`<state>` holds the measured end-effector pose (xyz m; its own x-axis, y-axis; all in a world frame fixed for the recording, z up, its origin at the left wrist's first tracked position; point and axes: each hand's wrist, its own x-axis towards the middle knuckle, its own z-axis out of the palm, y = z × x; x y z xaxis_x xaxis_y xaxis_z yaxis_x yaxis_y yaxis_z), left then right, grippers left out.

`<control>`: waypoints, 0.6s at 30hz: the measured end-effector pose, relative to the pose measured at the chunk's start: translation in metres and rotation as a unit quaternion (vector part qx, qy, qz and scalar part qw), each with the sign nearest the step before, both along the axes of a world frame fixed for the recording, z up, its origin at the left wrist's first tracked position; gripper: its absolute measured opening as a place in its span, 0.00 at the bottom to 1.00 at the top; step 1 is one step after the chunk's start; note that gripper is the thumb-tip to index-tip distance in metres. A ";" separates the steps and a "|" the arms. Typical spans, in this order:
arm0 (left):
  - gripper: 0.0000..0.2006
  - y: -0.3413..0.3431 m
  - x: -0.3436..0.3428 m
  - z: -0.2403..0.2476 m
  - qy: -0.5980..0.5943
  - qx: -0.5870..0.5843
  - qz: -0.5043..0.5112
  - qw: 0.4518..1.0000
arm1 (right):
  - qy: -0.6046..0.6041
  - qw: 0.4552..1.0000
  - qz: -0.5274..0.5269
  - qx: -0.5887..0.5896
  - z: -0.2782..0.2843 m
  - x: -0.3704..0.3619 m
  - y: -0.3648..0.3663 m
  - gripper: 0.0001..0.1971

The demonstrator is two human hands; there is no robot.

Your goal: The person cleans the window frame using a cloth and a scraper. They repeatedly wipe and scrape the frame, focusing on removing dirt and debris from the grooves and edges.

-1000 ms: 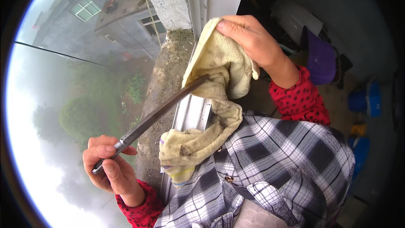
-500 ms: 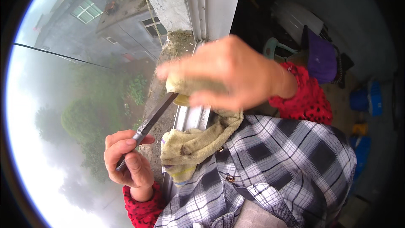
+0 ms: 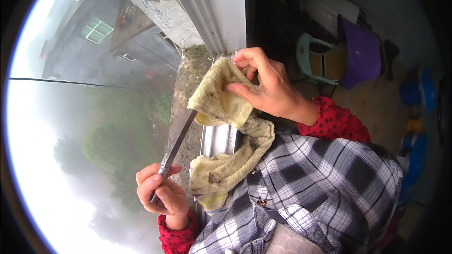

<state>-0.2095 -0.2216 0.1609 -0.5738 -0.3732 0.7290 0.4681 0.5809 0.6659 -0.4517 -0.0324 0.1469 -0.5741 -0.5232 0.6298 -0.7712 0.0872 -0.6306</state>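
My left hand [image 3: 162, 190], out over the window ledge, is closed on the grey handle of a narrow flat-bladed tool [image 3: 179, 140]. Its dark blade slants up to the right, and the far end is hidden under a dirty yellowish cloth [image 3: 219, 95]. With thumb and fingers my right hand [image 3: 266, 84] grips the upper part of that cloth, which is folded over the blade's end. The rest of the cloth hangs across the window track [image 3: 220, 139] and against my checked apron, with dark smudges on it.
White window frame [image 3: 228, 11] rises above my hands. A rough, dirty outer ledge [image 3: 188, 73] runs along the left, with buildings and trees far below. Indoors on the right are a pale green chair [image 3: 306, 56], a purple container [image 3: 360, 54] and blue items [image 3: 414, 157].
The cloth's upper part, bunched and blurred in my moving right hand before, now spreads over the blade's end. My left hand and the tool sit slightly lower and further right.
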 end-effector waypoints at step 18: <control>0.18 0.016 -0.007 0.029 -0.080 -0.339 -0.014 0.937 | 0.109 0.988 -0.029 0.102 0.026 0.051 0.009 0.32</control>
